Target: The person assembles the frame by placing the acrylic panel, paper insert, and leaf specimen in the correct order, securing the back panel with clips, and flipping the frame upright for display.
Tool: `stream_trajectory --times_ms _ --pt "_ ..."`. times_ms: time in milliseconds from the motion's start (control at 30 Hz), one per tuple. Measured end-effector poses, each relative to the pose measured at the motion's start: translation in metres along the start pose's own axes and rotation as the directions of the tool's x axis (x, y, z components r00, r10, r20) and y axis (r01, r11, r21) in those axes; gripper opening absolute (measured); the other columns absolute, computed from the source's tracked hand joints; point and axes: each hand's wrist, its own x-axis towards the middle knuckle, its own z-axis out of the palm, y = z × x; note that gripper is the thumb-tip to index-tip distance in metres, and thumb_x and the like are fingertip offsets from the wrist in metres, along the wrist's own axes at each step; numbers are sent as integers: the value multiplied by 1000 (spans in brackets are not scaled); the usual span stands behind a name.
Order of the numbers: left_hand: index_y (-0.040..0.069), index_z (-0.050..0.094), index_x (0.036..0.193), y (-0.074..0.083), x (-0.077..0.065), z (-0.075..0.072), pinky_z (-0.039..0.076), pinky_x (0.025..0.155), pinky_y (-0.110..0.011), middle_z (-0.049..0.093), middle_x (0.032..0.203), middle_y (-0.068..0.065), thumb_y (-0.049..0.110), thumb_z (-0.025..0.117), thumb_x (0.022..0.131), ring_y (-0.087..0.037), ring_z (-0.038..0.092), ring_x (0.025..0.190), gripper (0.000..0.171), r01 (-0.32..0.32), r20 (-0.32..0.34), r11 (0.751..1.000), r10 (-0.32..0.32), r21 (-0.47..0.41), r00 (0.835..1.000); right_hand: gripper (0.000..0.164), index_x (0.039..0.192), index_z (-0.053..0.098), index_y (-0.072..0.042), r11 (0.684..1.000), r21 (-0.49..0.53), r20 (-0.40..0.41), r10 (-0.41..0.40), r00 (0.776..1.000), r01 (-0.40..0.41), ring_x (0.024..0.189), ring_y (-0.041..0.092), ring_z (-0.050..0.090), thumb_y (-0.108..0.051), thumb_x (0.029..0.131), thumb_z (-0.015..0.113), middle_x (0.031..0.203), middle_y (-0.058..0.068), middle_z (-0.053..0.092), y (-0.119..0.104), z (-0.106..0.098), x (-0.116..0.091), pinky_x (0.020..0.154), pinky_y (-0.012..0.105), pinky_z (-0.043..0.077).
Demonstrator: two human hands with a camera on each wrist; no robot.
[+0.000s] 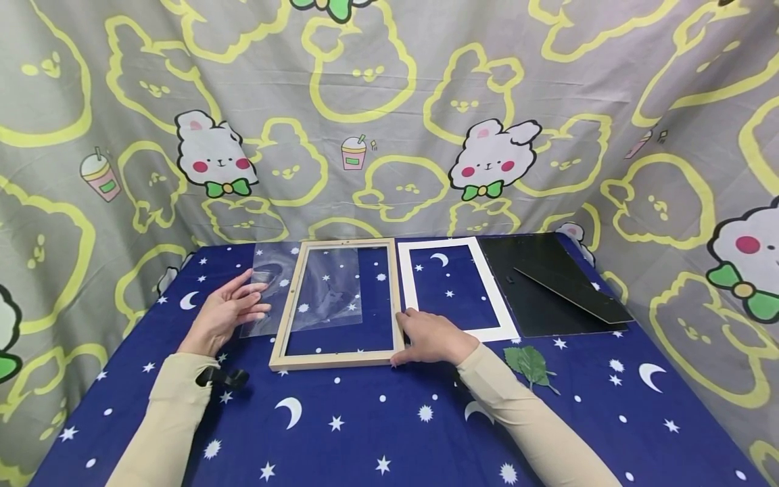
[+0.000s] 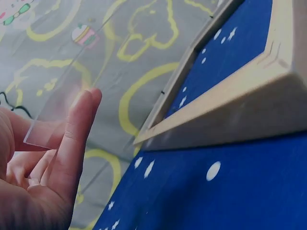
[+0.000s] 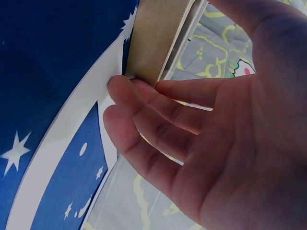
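The wooden frame's (image 1: 333, 361) right side is touched by the unclenched right grip (image 1: 433, 336). Across the frame's left part, a clear sheet (image 1: 331, 287) is pinched by the left grip (image 1: 226, 311). The worktop (image 1: 359, 443) is covered in starry blue cloth (image 1: 548, 439); behind, a patterned curtain (image 1: 392, 135) is hung.

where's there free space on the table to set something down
Bare blue starry tablecloth lies between the two beige fabric sleeves, nearer than the pale wooden rectangular frame, and right of the green leaf sprig. The far side is crowded: clear plastic sheet, frame, white rectangular mat and flat black board.
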Motion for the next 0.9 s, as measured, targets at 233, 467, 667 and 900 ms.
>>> stream_trajectory --times_ms 233,467,667,900 --pt "9 9 165 -4 1 12 60 70 -23 73 102 20 1 55 104 -10 76 77 77 -2 -21 1000 2 0 1000 95 147 51 1 1000 4 1 4 1000 -4 103 25 63 -60 80 81 132 15 61 0 1 -1 92 45 54" --pt "9 10 165 -8 2 24 60 69 -23 74 104 16 -1 53 104 -11 76 77 75 1 -8 1000 -1 -6 1000 94 145 52 1 1000 -2 -8 -4 1000 4 99 24 63 -60 80 81 127 14 62 1 1 0 90 44 54" --pt "6 12 164 -16 5 32 60 69 -23 73 103 17 -3 53 103 -11 76 74 74 -4 -8 1000 4 15 1000 94 146 52 1 1000 0 -5 1 1000 -1 105 26 64 -60 80 81 131 15 62 0 1 0 93 45 54" --pt "8 16 164 -25 8 41 61 70 -25 71 114 9 -3 54 103 -12 76 77 73 21 -5 998 -20 60 1000 94 146 52 1 1000 8 -6 -4 1000 4 106 26 63 -59 80 81 132 16 61 0 0 -1 93 45 54"
